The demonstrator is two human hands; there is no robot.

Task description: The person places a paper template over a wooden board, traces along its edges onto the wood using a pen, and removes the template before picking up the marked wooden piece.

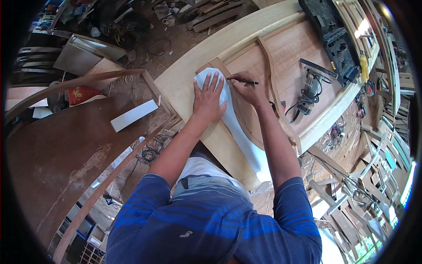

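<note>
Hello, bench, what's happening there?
Left hand flat on white curved piece. Right hand holding dark pen or pencil by its edge. Corded power tool off right, clear of both hands.

Our left forearm [180,147] and right forearm [279,141] stretch forward, angling inward. Our left hand [208,100] lies palm down, fingers spread, thumb out rightward. Our right hand [249,91] is curled, fingertips pinched.
</note>
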